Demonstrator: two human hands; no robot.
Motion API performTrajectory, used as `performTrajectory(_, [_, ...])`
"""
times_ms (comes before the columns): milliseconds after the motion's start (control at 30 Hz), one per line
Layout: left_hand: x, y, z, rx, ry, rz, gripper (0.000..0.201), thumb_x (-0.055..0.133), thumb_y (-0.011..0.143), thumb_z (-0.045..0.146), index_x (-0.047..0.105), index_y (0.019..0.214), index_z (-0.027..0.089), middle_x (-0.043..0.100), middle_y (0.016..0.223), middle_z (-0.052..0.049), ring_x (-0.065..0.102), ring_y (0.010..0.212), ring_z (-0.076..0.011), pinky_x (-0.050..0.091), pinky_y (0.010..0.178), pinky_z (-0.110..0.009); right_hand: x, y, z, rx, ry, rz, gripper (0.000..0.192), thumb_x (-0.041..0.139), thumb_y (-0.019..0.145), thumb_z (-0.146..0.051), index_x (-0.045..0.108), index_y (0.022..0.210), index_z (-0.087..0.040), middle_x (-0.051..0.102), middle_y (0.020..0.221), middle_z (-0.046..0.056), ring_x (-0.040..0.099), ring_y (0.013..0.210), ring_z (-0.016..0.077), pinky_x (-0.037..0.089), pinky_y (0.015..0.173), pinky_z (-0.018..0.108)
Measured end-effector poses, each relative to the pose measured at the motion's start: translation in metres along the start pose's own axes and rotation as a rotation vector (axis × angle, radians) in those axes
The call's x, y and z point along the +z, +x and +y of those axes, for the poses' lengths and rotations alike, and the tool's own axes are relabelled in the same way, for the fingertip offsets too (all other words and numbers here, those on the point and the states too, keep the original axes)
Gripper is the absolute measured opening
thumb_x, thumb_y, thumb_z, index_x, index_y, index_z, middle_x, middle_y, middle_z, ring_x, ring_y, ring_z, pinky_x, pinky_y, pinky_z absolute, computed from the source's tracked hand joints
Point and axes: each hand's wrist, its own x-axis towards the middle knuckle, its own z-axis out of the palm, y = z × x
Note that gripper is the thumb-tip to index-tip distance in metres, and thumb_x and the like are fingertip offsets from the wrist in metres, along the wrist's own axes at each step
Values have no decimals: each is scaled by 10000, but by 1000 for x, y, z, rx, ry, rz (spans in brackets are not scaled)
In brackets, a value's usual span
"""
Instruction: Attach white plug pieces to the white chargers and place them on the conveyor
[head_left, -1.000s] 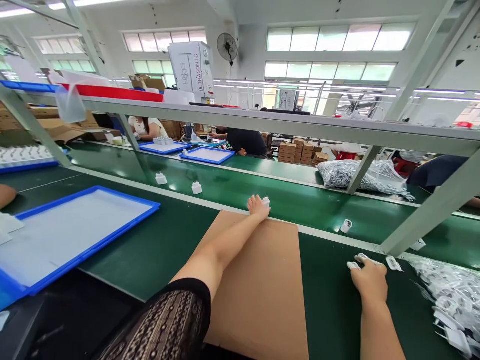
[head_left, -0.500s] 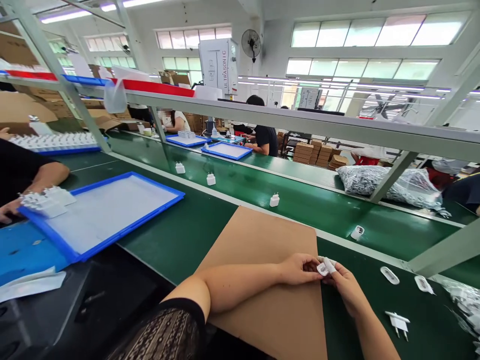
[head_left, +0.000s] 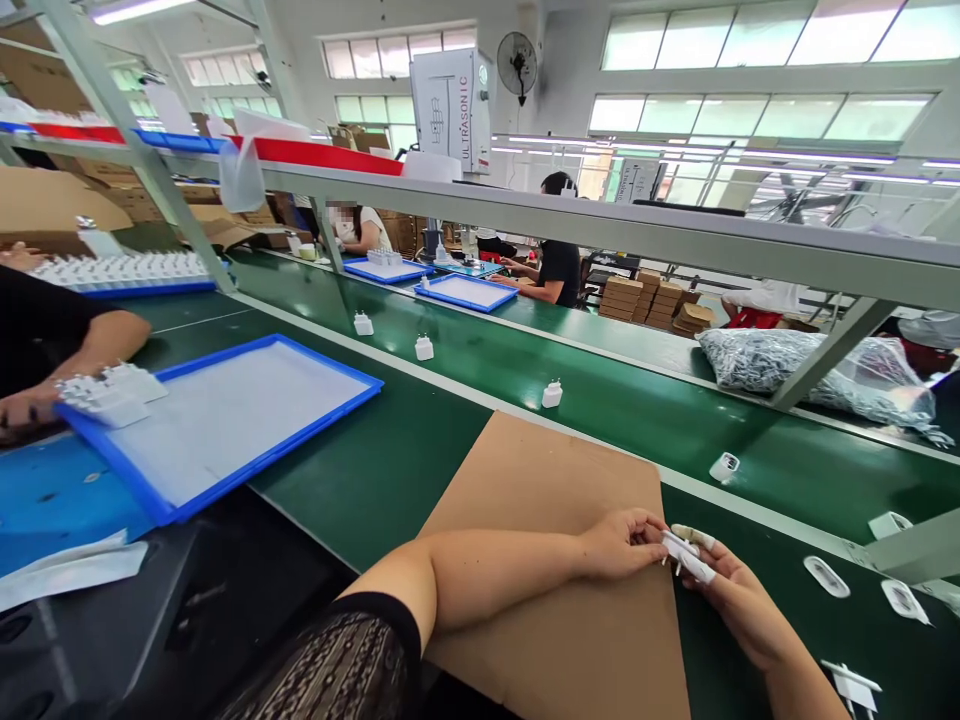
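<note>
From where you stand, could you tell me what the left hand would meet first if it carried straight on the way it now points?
The left hand points rightward: it meets the small white plug part at its fingertips, held with the right hand.

Both hands meet over the brown cardboard sheet. The left hand and right hand pinch a small white plug part together. At ten o'clock lies a blue tray.

I see a blue tray left of my cardboard sheet, three chargers on the green belt beyond
</note>
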Motion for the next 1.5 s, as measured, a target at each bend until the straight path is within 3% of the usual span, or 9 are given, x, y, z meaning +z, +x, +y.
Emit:
performTrajectory(133, [0,-2,4,-44,24,14,311,797,860,367,698,1058,149,660,863,-8,574,770,-123,481,780,-284,0,0,-1,39,84,22,673,980,569,-541,779,1134,-236,783,1109,115,718,922,246,611,795,331])
performTrajectory(267, [-1,-5,8,-60,71,24,392,836,804,494,698,947,156,644,831,4,541,745,-123,468,749,-285,-1,2,0,49,94,51,657,976,567,-546,780,1119,-248,787,1074,101,726,870,242,630,766,333])
performTrajectory(533, [-1,-4,16,-93,27,127,384,836,793,495,671,886,160,632,811,9,539,742,-127,443,732,-287,-7,0,2,-1,42,57,659,905,598,-680,808,1087,-249,787,1014,125,736,912,313,631,936,487])
performTrajectory(700, [-1,-3,19,-141,-35,204,378,850,794,484,668,889,167,655,818,7,585,771,-136,472,791,-303,-6,1,2,-95,-28,106,759,919,598,-663,759,1233,-278,774,1139,112,715,1010,298,585,1020,468])
performTrajectory(833, [-2,-1,14,-153,-118,134,503,918,680,548,651,865,163,677,805,1,615,768,-142,489,833,-335,-2,2,4,-221,-135,148,764,956,572,-576,755,1254,-295,766,1127,94,692,1060,302,578,1006,451])
performTrajectory(1033, [-5,-1,14,-164,-259,50,656,960,519,626,645,848,154,721,862,-29,680,848,-178,504,960,-410,2,4,6,-294,-199,78,486,961,557,-550,845,925,-255,782,1066,105,708,1006,328,564,1021,461])
performTrajectory(1167, [-6,0,15,-167,-260,49,691,951,491,660,650,851,153,722,858,-28,674,832,-169,501,944,-397,3,6,8,-309,-177,61,477,929,636,-549,833,1016,-277,780,1080,98,714,1019,317,567,1014,464])
performTrajectory(1333, [-5,0,11,-127,-188,49,638,941,576,634,637,866,154,710,874,-30,653,817,-153,496,867,-332,10,7,11,-398,-233,72,411,899,682,-548,822,974,-270,753,1112,90,702,1057,299,570,992,437])
performTrajectory(1500, [0,-8,6,-134,124,209,426,752,883,444,584,1166,174,685,859,-20,655,776,-143,511,750,-278,8,4,10,-411,-349,320,494,779,776,-630,786,1058,-225,751,1002,98,693,891,268,570,872,438])
